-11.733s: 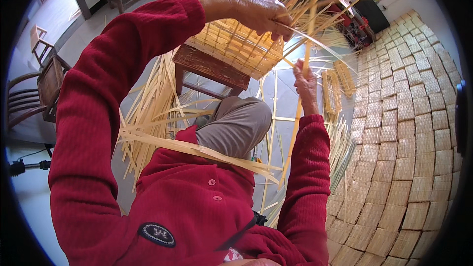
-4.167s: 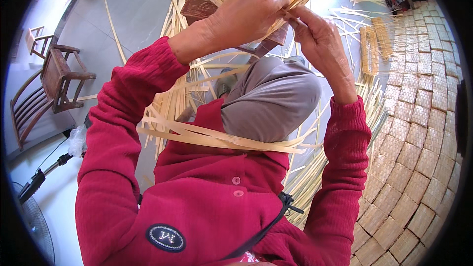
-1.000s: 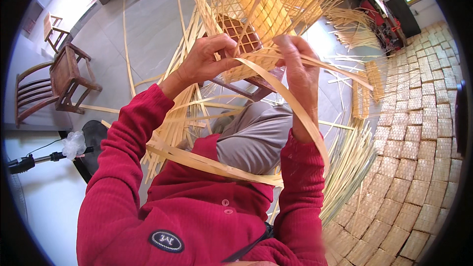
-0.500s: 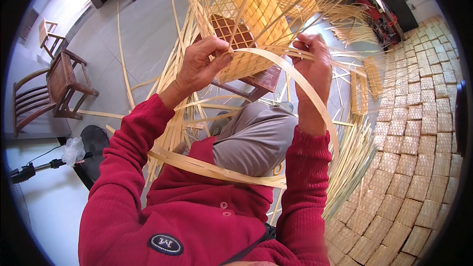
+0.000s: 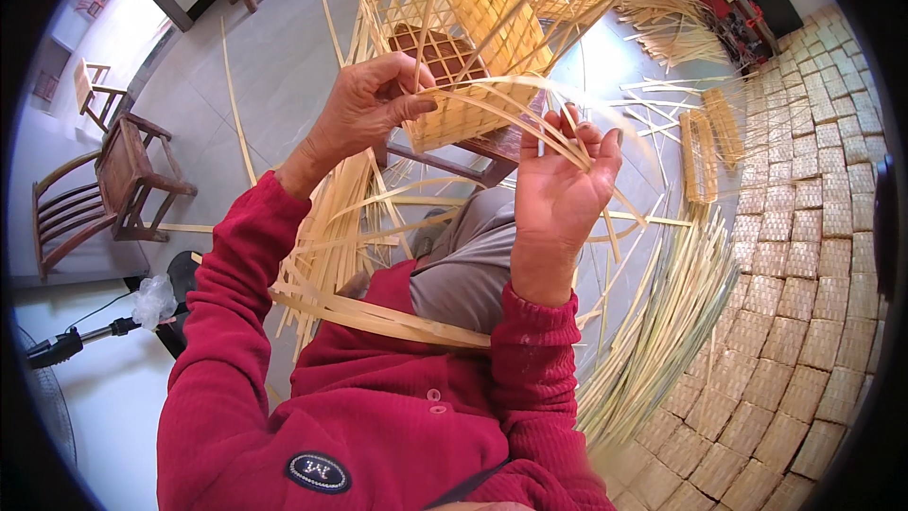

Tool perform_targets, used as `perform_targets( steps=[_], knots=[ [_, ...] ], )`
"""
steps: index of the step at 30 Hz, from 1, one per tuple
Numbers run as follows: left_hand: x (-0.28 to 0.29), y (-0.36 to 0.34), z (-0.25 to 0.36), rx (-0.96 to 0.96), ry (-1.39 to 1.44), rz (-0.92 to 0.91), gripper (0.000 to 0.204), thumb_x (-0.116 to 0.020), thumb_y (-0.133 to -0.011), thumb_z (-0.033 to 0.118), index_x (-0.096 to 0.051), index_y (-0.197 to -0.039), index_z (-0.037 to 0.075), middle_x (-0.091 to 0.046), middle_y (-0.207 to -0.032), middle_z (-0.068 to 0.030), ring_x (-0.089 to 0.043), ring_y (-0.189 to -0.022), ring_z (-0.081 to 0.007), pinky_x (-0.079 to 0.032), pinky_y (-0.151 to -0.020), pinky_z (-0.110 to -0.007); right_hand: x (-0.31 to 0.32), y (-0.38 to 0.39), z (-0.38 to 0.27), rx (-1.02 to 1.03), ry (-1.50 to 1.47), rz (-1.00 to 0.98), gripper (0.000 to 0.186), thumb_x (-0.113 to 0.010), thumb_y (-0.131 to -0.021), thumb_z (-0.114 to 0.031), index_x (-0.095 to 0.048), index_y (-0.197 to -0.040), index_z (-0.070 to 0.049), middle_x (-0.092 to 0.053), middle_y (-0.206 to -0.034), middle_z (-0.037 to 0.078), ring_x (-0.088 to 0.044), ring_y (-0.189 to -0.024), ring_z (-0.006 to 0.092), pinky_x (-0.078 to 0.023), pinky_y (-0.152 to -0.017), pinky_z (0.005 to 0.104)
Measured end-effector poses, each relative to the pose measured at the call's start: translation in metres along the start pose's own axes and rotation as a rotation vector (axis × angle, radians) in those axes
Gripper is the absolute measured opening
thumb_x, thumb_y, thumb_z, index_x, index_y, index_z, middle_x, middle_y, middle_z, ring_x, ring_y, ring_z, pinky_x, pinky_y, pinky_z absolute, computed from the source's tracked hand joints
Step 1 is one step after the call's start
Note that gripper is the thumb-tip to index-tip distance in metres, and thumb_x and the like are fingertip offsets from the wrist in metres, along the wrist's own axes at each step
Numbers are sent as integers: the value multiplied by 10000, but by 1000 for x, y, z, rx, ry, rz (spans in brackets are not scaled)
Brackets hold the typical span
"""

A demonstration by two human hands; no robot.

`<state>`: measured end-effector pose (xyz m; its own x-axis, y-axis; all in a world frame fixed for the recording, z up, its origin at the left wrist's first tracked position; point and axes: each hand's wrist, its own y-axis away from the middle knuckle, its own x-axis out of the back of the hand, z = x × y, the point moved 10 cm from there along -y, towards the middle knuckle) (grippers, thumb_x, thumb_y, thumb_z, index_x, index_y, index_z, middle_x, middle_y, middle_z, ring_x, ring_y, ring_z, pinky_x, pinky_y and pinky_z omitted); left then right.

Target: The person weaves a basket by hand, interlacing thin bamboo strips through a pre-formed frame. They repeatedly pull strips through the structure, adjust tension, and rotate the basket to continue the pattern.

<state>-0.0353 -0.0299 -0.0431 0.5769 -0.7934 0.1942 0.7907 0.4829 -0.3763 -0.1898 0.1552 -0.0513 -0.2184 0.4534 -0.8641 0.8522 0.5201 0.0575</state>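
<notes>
A half-woven yellow bamboo basket [image 5: 518, 30] stands in front of me with an open lattice side and long loose strands rising from it. My left hand [image 5: 369, 106] pinches thumb and forefinger together at the near edge of the weave, where strips come together. From there several pale bamboo strips [image 5: 501, 112] arc across to my right hand [image 5: 567, 185]. That hand is turned palm up, its curled fingers closed round the strips, whose ends stick out below it. One wider pale strip, smeared by motion, bows over the right hand.
A small wooden stool [image 5: 497, 153] supports the basket. More strips [image 5: 378, 320] lie across my lap, and a bundle of split strips [image 5: 662, 322] lies at right. Rows of woven blocks [image 5: 785, 274] cover the far right. A wooden chair [image 5: 123, 185] and a fan stand at left.
My right hand has dropped lower and turned palm up, drawing the strips down with it. My left hand has shifted slightly left. The wide strip has swung up from beside the right forearm.
</notes>
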Motion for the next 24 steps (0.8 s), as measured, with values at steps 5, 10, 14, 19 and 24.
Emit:
perform_targets(
  steps=[5, 10, 14, 19, 24],
  knots=[
    [12, -12, 36, -198, -387, -150, 207, -839, -860, 158, -718, -895, -7, -633, -788, -5, -573, -716, -61, -480, -624, -243, -63, 14, -31, 467, 788, -459, 786, -783, -867, -474, -492, -1431, -11, -532, -1289, 98, -560, -944, 118, -488, -755, 238],
    [50, -27, 9, 114, -136, -411, 183, -786, -918, 197, -726, -907, 24, -639, -736, 15, -584, -629, -48, -483, -558, -206, -68, -39, -30, 447, 1479, -560, 753, -798, -890, -382, -481, -1486, -47, -547, -1356, 137, -605, -957, 149, -533, -737, 277],
    [82, -26, 4, 135, -201, -342, 221, -788, -918, 251, -742, -940, 37, -627, -758, 23, -551, -664, -64, -475, -618, -230, -107, -33, -18, 967, 1617, -864, 219, -725, -932, -203, -709, -1124, -100, -662, -1073, 107, -652, -933, 266, -496, -834, 391],
    [87, -17, -7, 116, -195, -323, 240, -767, -931, 263, -754, -1027, 44, -637, -838, 6, -555, -711, -74, -489, -659, -230, -85, -66, 4, 575, 1615, -797, 118, -703, -948, -170, -709, -977, -56, -662, -869, 90, -633, -779, 224, -488, -763, 365],
    [91, -18, -12, 38, -306, -199, 332, -771, -921, 215, -692, -1199, 52, -684, -991, -10, -572, -725, -77, -529, -712, -240, -35, -86, 21, 319, 1461, -648, 132, -720, -948, -138, -718, -987, -11, -652, -844, 60, -592, -757, 131, -479, -691, 280]
  ],
)
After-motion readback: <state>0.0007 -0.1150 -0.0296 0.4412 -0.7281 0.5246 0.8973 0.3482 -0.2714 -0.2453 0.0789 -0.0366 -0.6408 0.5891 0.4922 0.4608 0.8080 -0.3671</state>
